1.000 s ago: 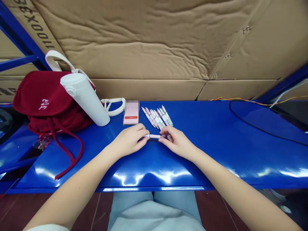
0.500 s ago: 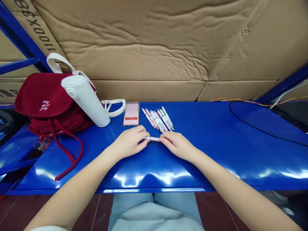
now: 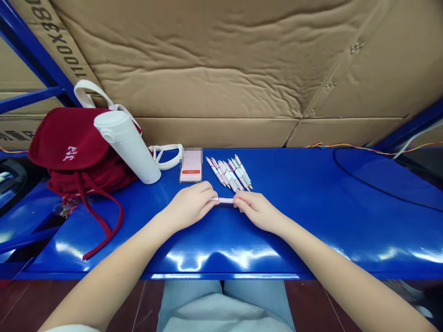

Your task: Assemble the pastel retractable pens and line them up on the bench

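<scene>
A pale pink pen lies level between my two hands, low over the blue table. My left hand pinches its left end with closed fingers. My right hand pinches its right end the same way. Only a short middle stretch of the pen shows between the fingertips. Just behind the hands lies a row of several pastel pens, side by side and slanted.
A phone lies left of the pen row. A white bottle leans against a dark red bag with white handles at the left. Cardboard sheets wall off the back. Cables run along the right.
My hands have drawn closer together along the pen, so less of it shows between them. The view has shifted slightly.
</scene>
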### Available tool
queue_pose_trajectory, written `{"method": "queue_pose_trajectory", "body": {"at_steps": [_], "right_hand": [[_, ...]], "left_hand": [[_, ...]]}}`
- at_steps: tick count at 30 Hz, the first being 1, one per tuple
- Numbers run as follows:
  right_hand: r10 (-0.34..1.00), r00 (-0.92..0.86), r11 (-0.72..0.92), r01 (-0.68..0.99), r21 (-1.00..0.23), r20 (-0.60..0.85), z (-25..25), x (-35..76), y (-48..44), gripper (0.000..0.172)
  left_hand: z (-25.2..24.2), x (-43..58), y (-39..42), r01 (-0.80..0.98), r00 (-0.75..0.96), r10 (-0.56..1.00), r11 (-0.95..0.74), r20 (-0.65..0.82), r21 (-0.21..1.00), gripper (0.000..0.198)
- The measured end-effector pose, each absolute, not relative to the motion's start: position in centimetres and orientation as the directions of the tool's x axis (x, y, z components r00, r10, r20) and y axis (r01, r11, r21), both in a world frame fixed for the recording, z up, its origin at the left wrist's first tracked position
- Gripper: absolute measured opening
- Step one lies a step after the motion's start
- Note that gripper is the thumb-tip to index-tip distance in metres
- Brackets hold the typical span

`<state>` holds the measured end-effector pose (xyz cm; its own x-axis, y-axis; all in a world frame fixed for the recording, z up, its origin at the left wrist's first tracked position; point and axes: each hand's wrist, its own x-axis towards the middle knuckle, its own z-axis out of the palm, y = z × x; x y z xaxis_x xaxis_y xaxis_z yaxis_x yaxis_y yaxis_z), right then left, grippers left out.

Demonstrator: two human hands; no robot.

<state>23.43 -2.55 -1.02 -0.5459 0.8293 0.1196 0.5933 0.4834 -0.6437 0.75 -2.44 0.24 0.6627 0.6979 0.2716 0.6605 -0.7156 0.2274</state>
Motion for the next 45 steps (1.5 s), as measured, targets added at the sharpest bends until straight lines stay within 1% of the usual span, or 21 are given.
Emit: {"method": "queue_pose_trajectory", "body": {"at_steps": [5,7,8,10,12,14,15,17,19,22,24,26,27,28,30,32,36,39,41,43,45], "right_hand": [[0.848,-0.527,0.396,0.561,-0.727,0.055,-0.5,23.4,-2.6,0.031],[0.868,-0.494,0.355,0.542,-0.762,0.053,0.0,24.1,-2.3,0.032],[0.888,-0.455,0.33,0.533,-0.779,0.065,0.2,24.7,-2.0,0.033],[0.949,-0.291,0.263,0.52,-0.812,0.121,0.7,26.3,-1.2,0.033],[0.982,-0.047,0.18,0.547,-0.818,0.185,0.9,28.5,-0.2,0.032],[0.949,0.195,0.059,0.665,-0.745,0.249,0.8,30.8,0.9,0.028],[0.921,0.282,-0.032,0.741,-0.67,0.268,0.7,31.9,1.4,0.026],[0.9,0.363,-0.199,0.835,-0.513,0.241,0.2,33.7,2.4,0.027],[0.895,0.411,-0.321,0.862,-0.393,0.17,-0.3,34.8,3.0,0.027],[0.928,0.373,-0.362,0.892,-0.271,-0.01,-0.8,35.2,3.5,0.023],[0.944,0.328,-0.31,0.92,-0.238,0.04,-0.9,34.4,3.4,0.024],[0.941,0.275,-0.223,0.942,-0.252,0.195,-0.9,32.8,3.0,0.027],[0.945,0.225,-0.158,0.949,-0.272,0.237,-0.9,31.8,2.6,0.027],[0.963,0.14,-0.068,0.953,-0.294,0.231,-1.0,30.6,2.3,0.029],[0.989,-0.036,0.081,0.943,-0.323,0.144,-1.4,28.4,1.6,0.034],[0.98,-0.17,0.194,0.938,-0.287,0.106,-1.7,26.7,1.0,0.034],[0.98,-0.186,0.198,0.953,-0.228,0.072,-1.5,26.1,0.7,0.029],[0.978,-0.183,0.206,0.928,-0.309,0.1,-0.5,26.8,0.7,0.03],[0.967,-0.222,0.255,0.872,-0.419,0.126,0.3,26.8,0.5,0.031],[0.937,-0.325,0.339,0.772,-0.537,0.125,0.9,26.0,0.0,0.031],[0.884,-0.453,0.421,0.654,-0.629,0.12,1.2,24.8,-0.7,0.029]], "left_hand": [[0.3,1.0,-2.6,0.677,0.644,0.71,-0.703,0.285,0.219,0.022],[0.3,1.0,-2.6,0.675,0.621,0.702,-0.705,0.349,0.218,0.022],[0.4,0.9,-2.5,0.682,0.593,0.698,-0.7,0.401,0.212,0.027],[0.4,0.8,-2.4,0.715,0.499,0.692,-0.669,0.522,0.202,0.044],[0.5,0.6,-2.2,0.742,0.408,0.681,-0.635,0.608,0.213,0.052],[0.5,0.4,-2.1,0.733,0.387,0.672,-0.639,0.631,0.232,0.045],[0.5,0.4,-2.1,0.718,0.403,0.667,-0.655,0.626,0.235,0.039],[0.5,0.4,-2.2,0.676,0.462,0.642,-0.702,0.612,0.225,0.028],[0.5,0.4,-2.2,0.64,0.506,0.608,-0.74,0.612,0.206,0.02],[0.4,0.5,-2.3,0.615,0.531,0.574,-0.767,0.623,0.183,0.016],[0.3,0.6,-2.3,0.618,0.532,0.575,-0.766,0.622,0.179,0.017],[0.2,0.6,-2.1,0.628,0.537,0.591,-0.757,0.603,0.182,0.019],[0.1,0.7,-2.0,0.632,0.543,0.601,-0.752,0.586,0.186,0.02],[0.0,0.7,-1.9,0.636,0.551,0.613,-0.747,0.566,0.191,0.021],[-0.2,0.9,-1.9,0.649,0.573,0.645,-0.734,0.506,0.201,0.023],[-0.5,1.2,-2.3,0.665,0.597,0.675,-0.719,0.434,0.203,0.024],[-0.8,1.7,-4.4,0.658,0.649,0.681,-0.726,0.34,0.197,0.024],[-0.5,1.9,-5.5,0.647,0.662,0.672,-0.736,0.333,0.199,0.024],[0.1,2.0,-5.2,0.662,0.633,0.654,-0.735,0.414,0.149,0.026],[0.8,2.3,-4.3,0.67,0.603,0.598,-0.739,0.528,0.072,0.03],[1.2,2.6,-3.2,0.666,0.611,0.551,-0.746,0.568,0.008,0.031]]}}
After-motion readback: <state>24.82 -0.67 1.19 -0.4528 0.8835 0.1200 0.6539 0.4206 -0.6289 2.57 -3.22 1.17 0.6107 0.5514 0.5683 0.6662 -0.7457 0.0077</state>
